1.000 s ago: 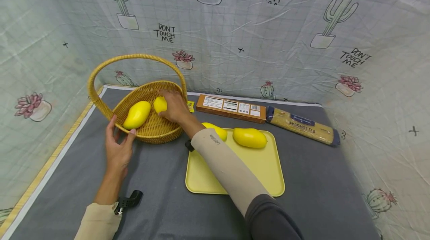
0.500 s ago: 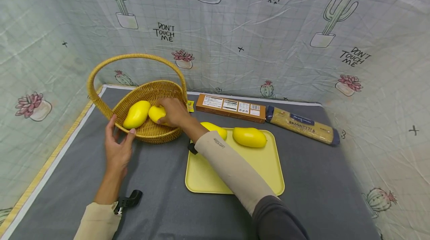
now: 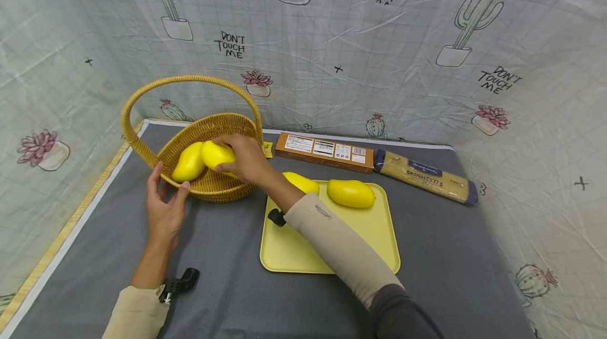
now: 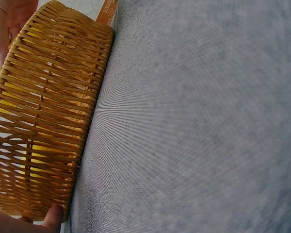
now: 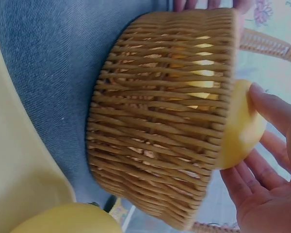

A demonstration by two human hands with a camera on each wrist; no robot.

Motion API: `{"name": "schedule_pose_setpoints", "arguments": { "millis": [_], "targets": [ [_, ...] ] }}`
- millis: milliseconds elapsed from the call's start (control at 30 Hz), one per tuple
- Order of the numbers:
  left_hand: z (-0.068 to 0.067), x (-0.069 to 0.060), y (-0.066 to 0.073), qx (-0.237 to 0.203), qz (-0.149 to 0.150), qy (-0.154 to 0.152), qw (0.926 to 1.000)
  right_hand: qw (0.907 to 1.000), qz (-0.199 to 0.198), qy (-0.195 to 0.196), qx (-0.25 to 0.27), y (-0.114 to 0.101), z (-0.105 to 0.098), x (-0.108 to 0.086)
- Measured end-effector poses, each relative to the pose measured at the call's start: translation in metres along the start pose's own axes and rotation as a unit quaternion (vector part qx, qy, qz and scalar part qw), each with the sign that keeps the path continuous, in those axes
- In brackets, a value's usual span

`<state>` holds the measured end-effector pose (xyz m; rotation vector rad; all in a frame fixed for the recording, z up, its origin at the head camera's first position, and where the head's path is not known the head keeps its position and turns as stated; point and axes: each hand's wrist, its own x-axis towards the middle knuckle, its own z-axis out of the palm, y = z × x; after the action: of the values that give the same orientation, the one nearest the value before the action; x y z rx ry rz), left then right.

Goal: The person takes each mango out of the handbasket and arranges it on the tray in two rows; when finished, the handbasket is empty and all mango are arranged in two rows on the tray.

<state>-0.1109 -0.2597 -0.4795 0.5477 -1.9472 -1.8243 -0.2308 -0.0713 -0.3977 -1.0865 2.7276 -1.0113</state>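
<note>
The right hand (image 3: 244, 161) pinches a smooth yellow mango-shaped fruit (image 3: 215, 155), with the thumb on one side and the fingers on the other. This fruit is at the basket's mouth, left of centre in the head view; in the right wrist view the woven wall hides its lower part, so I cannot tell if it touches the bottom. The left hand (image 3: 165, 212) holds the near left side of the round golden-brown wicker basket (image 3: 227, 122) with a tall arched handle; some of its fingers are hidden behind the rim. Inside lies a second yellow fruit (image 3: 187, 165), its right end overlapped by the held one.

At the lower centre, a pale yellow rectangular plastic tray (image 3: 303, 261) bears one whole-looking yellow fruit (image 3: 351, 194) and another yellow fruit (image 3: 300, 182), partly covered by the right forearm. Behind the tray lie a long brown carton (image 3: 303, 156) with white labels and, to its right, a clear pack of spaghetti (image 3: 422, 176) with dark blue ends. A small yellow packet (image 3: 267, 149), partly hidden by the basket, is too small to read.
</note>
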Motion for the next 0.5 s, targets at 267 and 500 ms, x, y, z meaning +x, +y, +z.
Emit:
{"name": "schedule_pose_setpoints", "arguments": {
  "millis": [267, 500],
  "targets": [
    [0.0, -0.003, 0.001, -0.001, 0.0, 0.001, 1.0, 0.9991, -0.021, 0.031, 0.02, -0.01, -0.013, -0.015],
    [-0.001, -0.001, 0.002, 0.004, -0.004, 0.0, 1.0, 0.9971, -0.038, 0.051, 0.041, -0.019, -0.028, -0.034]
  ]
}}
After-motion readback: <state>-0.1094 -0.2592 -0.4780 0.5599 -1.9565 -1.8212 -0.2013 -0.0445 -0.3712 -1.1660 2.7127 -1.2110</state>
